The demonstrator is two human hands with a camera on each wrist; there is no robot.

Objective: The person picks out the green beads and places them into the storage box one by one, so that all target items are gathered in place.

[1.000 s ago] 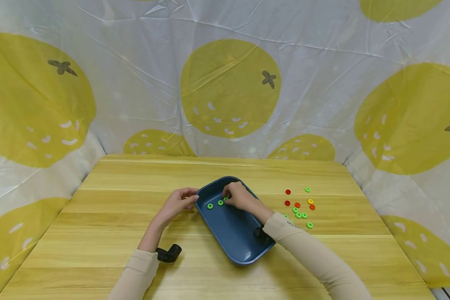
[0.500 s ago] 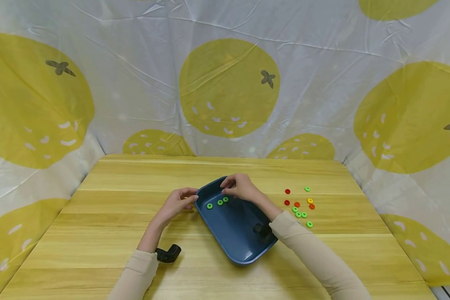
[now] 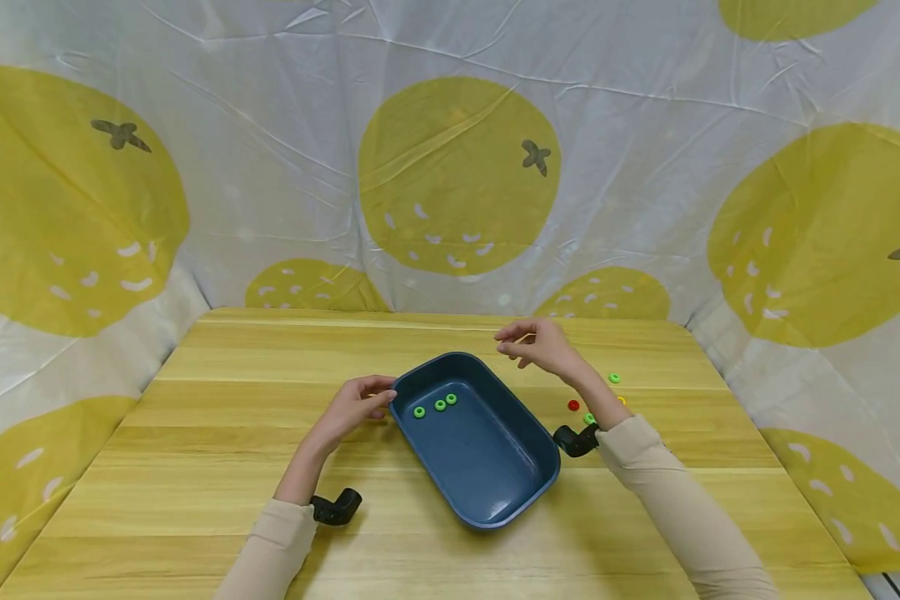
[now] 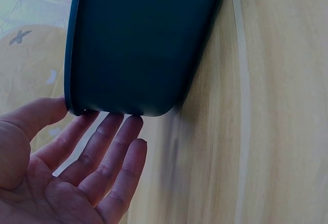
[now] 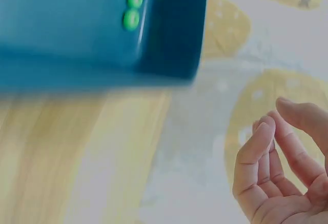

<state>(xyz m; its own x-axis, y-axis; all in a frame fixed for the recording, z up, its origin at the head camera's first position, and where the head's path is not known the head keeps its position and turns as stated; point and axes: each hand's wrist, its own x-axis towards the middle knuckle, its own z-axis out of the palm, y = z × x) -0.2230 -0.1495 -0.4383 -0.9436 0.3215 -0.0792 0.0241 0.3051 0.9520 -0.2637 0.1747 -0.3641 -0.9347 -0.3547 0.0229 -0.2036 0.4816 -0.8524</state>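
A deep blue rectangular plastic tray (image 3: 472, 467) stands at a slant on the table, with three small green rings (image 3: 440, 405) in a row near its far left end. My left hand (image 3: 354, 408) holds the tray's far left corner; in the left wrist view the thumb (image 4: 43, 112) is at the rim and the fingertips touch the outer wall. Beyond the tray's far right side, my right hand (image 3: 542, 346) is in the air. Its fingers bend loosely, and nothing shows between thumb and fingertips in the right wrist view.
Right of the tray lie loose rings, partly hidden by the right forearm: a red ring (image 3: 573, 405), a green ring (image 3: 614, 378) and a bit of a yellow one. Black wrist cameras (image 3: 337, 507) sit on both wrists. A patterned curtain (image 3: 450, 167) hangs behind the wooden table (image 3: 195, 467).
My right hand let go of a green ring in the tray, rose, and moved out over the far right rim. The left hand stayed at the corner.
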